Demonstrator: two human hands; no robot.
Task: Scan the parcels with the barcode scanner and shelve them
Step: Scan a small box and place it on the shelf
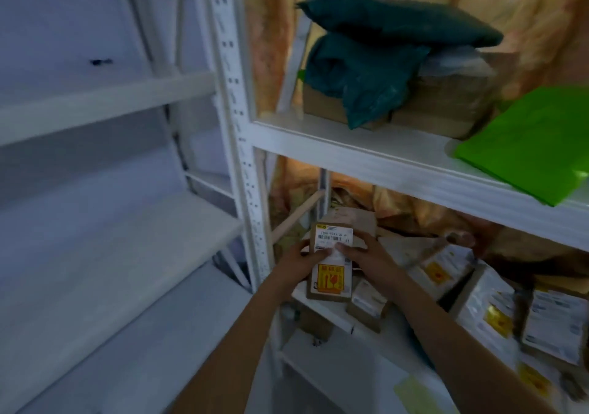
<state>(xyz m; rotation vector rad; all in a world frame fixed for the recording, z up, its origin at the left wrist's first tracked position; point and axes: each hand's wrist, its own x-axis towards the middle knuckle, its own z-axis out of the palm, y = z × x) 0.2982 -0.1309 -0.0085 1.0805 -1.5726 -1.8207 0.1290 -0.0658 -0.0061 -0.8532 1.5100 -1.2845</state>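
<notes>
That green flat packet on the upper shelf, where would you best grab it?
Probably by the corner of the green packet that juts past the front lip of the upper shelf. It lies flat and thin, so a pinch grip from the front, thumb above and fingers beneath that overhang, looks easiest.

White metal shelving unit [245, 145] with a perforated upright; upper shelf [366, 155] carrying cardboard boxes [446, 107] topped by dark teal poly mailer bags [382, 50], plus a bright green flat bag [529, 145] lying at its front edge. Lower shelf [322, 302] crowded with labelled cardboard parcels [487, 305], one upright box [331, 263] standing at its left end. Second white rack [105, 101] alongside on the left.
</notes>
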